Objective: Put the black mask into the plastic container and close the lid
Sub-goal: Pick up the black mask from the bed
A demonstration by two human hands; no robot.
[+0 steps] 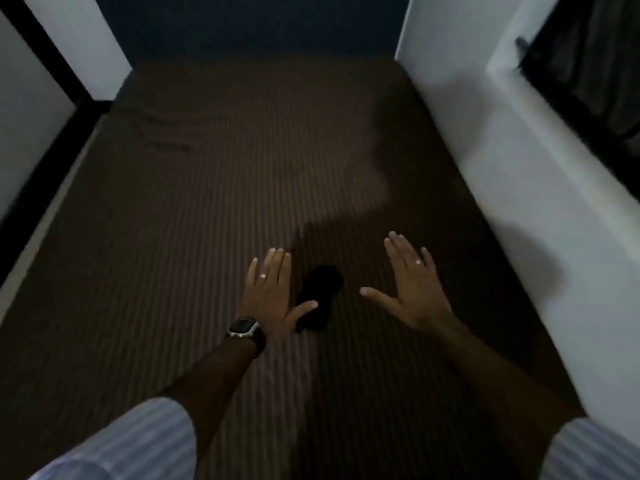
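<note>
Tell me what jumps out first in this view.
Two open hands, the left hand and the right hand, are spread palm-down over a brown striped bedsheet. Between them lies the black mask, a dark bundle beside the left thumb. No plastic container is in view.

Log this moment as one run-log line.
black mask: lying on striped sheet | left hand: open, thumb overlapping mask | right hand: open, empty | plastic container: not in view

The bed has a brown striped cloth sheet (242, 188), matt and soft, with small wrinkles at the far left. The small black cloth mask (320, 299) looks dull, with no shine. The silver metal watch (244, 328) is shiny. The striped cloth sleeve (131, 445) looks smooth.
</note>
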